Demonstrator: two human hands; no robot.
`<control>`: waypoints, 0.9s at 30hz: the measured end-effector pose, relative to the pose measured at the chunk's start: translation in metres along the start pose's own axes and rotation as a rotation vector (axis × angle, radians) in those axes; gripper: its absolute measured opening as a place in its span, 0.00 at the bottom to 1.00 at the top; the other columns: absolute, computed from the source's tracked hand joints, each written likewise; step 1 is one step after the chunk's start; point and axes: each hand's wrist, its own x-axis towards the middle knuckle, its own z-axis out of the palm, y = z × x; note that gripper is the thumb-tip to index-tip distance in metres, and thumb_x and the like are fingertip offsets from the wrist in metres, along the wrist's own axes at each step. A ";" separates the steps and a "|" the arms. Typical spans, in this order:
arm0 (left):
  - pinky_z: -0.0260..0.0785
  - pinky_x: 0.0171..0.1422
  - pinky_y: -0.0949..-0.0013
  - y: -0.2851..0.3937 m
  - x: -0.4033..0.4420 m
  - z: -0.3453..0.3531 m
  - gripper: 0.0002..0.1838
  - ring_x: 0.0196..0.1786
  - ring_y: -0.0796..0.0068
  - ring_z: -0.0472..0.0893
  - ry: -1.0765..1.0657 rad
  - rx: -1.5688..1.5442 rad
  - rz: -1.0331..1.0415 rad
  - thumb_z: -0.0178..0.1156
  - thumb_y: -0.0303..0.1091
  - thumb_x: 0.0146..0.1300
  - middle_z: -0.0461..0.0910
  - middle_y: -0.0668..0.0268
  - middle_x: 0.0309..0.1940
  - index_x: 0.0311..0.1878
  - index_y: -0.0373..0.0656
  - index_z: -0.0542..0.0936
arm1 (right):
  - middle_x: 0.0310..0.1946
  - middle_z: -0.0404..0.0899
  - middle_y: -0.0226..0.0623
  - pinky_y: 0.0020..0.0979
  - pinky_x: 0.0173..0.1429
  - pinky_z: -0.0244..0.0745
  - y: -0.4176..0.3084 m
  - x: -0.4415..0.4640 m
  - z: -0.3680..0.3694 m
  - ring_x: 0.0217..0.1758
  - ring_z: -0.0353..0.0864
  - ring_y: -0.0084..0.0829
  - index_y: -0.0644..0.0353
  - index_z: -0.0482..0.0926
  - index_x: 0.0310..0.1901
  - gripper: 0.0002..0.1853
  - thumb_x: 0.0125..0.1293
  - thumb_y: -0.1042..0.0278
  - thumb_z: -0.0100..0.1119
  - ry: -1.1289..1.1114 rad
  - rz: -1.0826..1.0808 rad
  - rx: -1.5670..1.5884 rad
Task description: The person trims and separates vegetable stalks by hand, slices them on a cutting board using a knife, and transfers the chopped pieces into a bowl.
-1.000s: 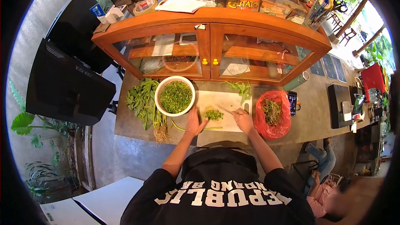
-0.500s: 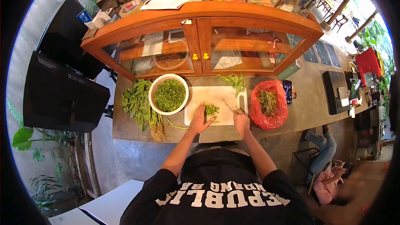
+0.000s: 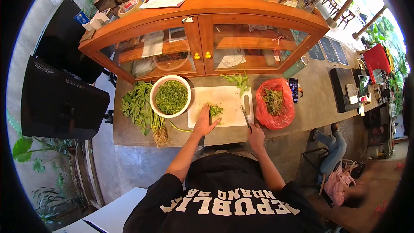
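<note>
My left hand (image 3: 204, 124) lies on the white cutting board (image 3: 230, 99) with its fingers spread, beside a small pile of chopped greens (image 3: 215, 111). A knife (image 3: 246, 118) is held in my right hand (image 3: 256, 135), its blade pointing away from me over the right side of the board. The white bowl (image 3: 170, 96) left of the board is full of chopped greens. Leafy stalks with roots (image 3: 142, 108) lie left of the bowl. Some loose leaves (image 3: 241, 82) rest at the board's top right. A red plastic bag (image 3: 274, 103) holding stems stands to the right.
Behind the board stands a wooden cabinet (image 3: 202, 67) with glass doors. A phone (image 3: 293, 90) and a green bottle (image 3: 296, 66) are right of the bag. Further right sits a black box (image 3: 340, 90). A seated person (image 3: 338, 181) is at the lower right.
My right hand has moved right and toward me with the knife, whose blade now points more directly away from me. My left hand has moved from the board's left edge onto the board, beside the pile.
</note>
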 end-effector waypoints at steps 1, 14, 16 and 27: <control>0.45 0.81 0.54 0.000 0.000 0.001 0.49 0.79 0.46 0.49 0.000 0.000 0.000 0.61 0.57 0.63 0.52 0.40 0.75 0.73 0.27 0.55 | 0.40 0.79 0.49 0.50 0.45 0.77 0.003 -0.005 0.002 0.42 0.80 0.55 0.59 0.80 0.48 0.13 0.61 0.70 0.57 -0.007 0.015 -0.032; 0.47 0.81 0.54 0.010 0.000 0.011 0.51 0.79 0.45 0.49 -0.014 -0.050 0.026 0.62 0.57 0.62 0.52 0.38 0.74 0.73 0.25 0.53 | 0.43 0.78 0.52 0.51 0.45 0.77 -0.018 -0.010 0.030 0.41 0.81 0.57 0.64 0.78 0.50 0.15 0.60 0.76 0.56 -0.123 -0.043 0.022; 0.46 0.81 0.53 0.012 0.000 0.012 0.52 0.79 0.45 0.49 -0.013 -0.055 0.031 0.62 0.57 0.62 0.51 0.38 0.74 0.73 0.25 0.51 | 0.49 0.78 0.53 0.49 0.48 0.78 -0.025 -0.003 0.040 0.44 0.81 0.57 0.67 0.78 0.50 0.15 0.60 0.76 0.57 -0.102 -0.100 0.093; 0.40 0.82 0.54 0.008 0.003 0.030 0.50 0.80 0.44 0.44 0.032 -0.323 0.005 0.58 0.52 0.67 0.44 0.39 0.77 0.75 0.26 0.45 | 0.43 0.79 0.56 0.53 0.47 0.78 -0.075 0.014 0.076 0.42 0.81 0.60 0.64 0.80 0.45 0.11 0.61 0.73 0.55 -0.182 -0.131 0.125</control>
